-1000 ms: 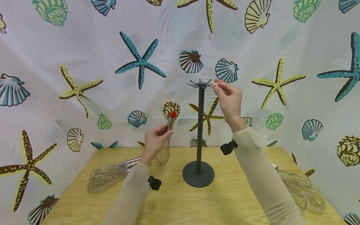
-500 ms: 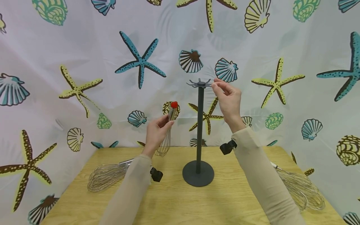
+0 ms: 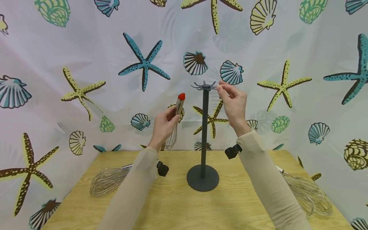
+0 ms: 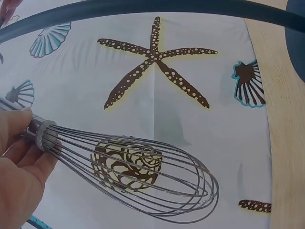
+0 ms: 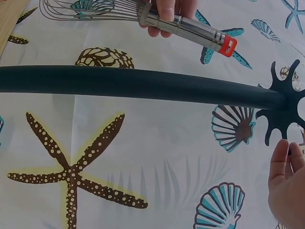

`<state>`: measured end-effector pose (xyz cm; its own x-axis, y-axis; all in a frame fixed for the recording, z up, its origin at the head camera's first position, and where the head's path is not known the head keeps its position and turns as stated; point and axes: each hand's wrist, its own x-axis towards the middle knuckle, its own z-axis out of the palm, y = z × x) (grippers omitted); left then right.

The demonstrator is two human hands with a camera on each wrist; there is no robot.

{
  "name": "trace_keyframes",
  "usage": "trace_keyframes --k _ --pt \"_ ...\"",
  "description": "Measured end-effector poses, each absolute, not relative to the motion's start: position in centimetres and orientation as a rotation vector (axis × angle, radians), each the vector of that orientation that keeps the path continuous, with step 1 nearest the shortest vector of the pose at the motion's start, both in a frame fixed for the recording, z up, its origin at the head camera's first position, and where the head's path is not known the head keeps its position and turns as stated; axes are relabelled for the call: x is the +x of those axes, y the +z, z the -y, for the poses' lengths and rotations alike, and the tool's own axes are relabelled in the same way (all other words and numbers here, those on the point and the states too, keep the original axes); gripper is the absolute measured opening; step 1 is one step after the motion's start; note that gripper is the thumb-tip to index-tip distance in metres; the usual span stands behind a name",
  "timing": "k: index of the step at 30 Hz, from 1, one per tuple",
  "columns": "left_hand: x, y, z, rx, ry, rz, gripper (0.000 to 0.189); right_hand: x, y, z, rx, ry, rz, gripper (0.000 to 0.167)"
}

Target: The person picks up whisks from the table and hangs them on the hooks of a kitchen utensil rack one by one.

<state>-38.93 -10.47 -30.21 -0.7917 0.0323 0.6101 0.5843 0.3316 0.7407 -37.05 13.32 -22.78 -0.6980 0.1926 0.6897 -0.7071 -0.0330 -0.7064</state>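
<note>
My left hand [image 3: 164, 126] grips a metal whisk [image 3: 179, 108] by its handle, red end cap up and wire loops hanging down. In the left wrist view, the fingers are just above the whisk's collar [image 4: 46, 136]. A dark grey stand [image 3: 204, 134] with a round base is upright to the right of the whisk, apart from it. At the stand's top, my right hand [image 3: 234, 102] pinches the tip of one hook. The right wrist view shows the ring of curved hooks [image 5: 284, 102], with the whisk's red cap [image 5: 228, 45] to the left of it.
Several whisks [image 3: 107, 181] lie at the left of the wooden table [image 3: 235, 204], partly behind my left sleeve. More whisks [image 3: 310, 193] lie at the right, beside my right forearm. A shell-and-starfish curtain [image 3: 178, 25] hangs behind and at both sides.
My left hand has raised the whisk and brought it slightly right, closer to the stand's top. The right hand has stayed on the hook, and the stand has not moved.
</note>
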Motion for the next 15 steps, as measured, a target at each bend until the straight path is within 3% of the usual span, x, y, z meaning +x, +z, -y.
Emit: trace_keyframes --k 15 --pt "-40.2 -27.6 9.8 -0.574 -1.389 2.076 0.04 -37.0 -22.9 -13.1 0.551 1.797 1.588 0.03"
